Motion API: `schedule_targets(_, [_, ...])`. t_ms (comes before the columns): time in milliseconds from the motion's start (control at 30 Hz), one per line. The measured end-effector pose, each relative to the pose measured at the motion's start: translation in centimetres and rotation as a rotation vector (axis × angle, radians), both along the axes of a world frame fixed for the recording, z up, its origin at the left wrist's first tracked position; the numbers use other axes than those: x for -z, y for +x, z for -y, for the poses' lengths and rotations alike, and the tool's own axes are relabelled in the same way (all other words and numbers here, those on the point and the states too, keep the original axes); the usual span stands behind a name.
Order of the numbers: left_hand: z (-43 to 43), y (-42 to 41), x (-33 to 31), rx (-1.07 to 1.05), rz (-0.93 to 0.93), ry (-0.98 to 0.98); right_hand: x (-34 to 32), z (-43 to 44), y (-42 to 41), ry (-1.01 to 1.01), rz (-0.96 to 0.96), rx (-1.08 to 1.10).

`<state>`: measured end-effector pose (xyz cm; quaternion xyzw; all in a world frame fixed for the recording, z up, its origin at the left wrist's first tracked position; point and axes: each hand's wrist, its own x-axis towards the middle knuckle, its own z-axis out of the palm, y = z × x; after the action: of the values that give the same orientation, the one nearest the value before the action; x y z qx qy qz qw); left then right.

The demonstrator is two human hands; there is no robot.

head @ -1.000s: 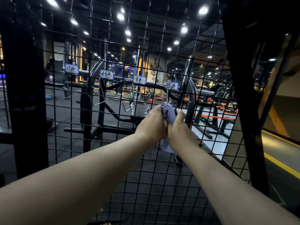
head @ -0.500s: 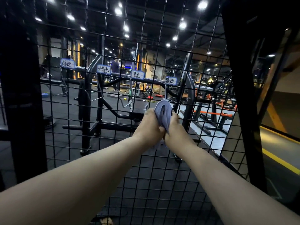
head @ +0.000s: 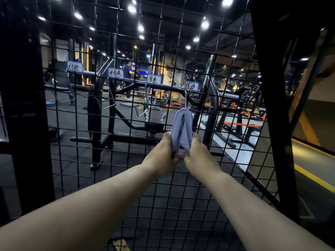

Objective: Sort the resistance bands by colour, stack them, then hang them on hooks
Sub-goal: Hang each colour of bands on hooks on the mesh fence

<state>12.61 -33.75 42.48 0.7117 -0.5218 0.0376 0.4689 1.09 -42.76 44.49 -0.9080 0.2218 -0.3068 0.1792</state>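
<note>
While both my arms stretch out toward the black wire grid, my hands hold one folded stack of pale blue bands up against it. My left hand grips the stack's left side low down, fingers curled round it and the back of the hand toward me. My right hand grips the right side the same way, so the two hands sit just beside each other with the lower part of the bands between them.

The stack rises from my hands as a narrow upright loop, its layered edges showing in the middle. Its rounded top lies right at the lower end of a thin metal hook that hangs on the grid. I cannot tell whether the bands are over the hook or only touching it. Directly above that hook is the rightmost of four small handwritten labels, fixed along the grid in a row that slopes down to the right. A second hook hangs under the next label to the left.

Through the grid I see a dark gym floor with black weight machines, a person standing far off, and round ceiling lights. A yellow line runs along the floor at the right.
</note>
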Motion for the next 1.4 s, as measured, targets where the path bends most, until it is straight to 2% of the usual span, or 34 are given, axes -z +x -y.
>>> schedule_targets(67, [0.1,-0.1,0.7,-0.042,0.027,-0.020,0.7,-0.2,0.3,-0.113,0.044,0.105])
schedule_targets(200, [0.1,-0.9,0.7,-0.136,-0.005,-0.019,1.2,-0.7,0.7,-0.078,0.133,0.111])
schedule_targets(300, [-0.2,-1.4,0.9,-0.208,0.017,0.019,1.5,-0.8,0.6,-0.094,0.116,0.085])
schedule_targets(433, [-0.4,-1.1,1.9,-0.186,0.063,0.039,2.2,-0.5,0.2,-0.121,0.073,0.059])
schedule_targets(667, [-0.6,-1.5,2.3,-0.198,0.004,0.060,3.5,-0.3,-0.3,-0.375,0.054,0.162])
schedule_targets(900, [-1.4,-1.9,2.1,-0.167,0.008,0.060,3.7,0.2,-1.1,-0.177,0.085,0.072])
schedule_targets(1033, [-1.9,-1.6,2.2,-0.123,-0.035,0.073,4.3,0.5,-1.8,-0.073,0.023,-0.005])
schedule_targets(1100, [-2.0,-1.5,2.2,-0.122,-0.049,0.056,4.5,0.4,-1.9,0.039,0.074,0.027])
schedule_targets(1167, [-2.0,-1.5,2.1,-0.127,-0.057,0.040,4.2,0.0,-1.7,0.282,0.229,0.102])
schedule_targets(1233, [-2.0,-1.4,2.1,-0.130,-0.065,0.029,2.9,-0.9,-1.3,0.731,0.364,0.155])
schedule_targets(1300, [-1.9,-1.3,2.3,-0.130,-0.070,0.054,1.3,-2.1,-1.0,1.215,0.419,0.096])
schedule_targets(1333, [-1.8,-1.2,2.4,-0.126,-0.072,0.063,0.4,-2.6,-1.0,1.381,0.405,0.051])
schedule_targets(1400, [-2.0,-1.6,2.1,-0.106,-0.113,0.054,-0.7,-3.5,-1.0,1.569,0.329,-0.044])
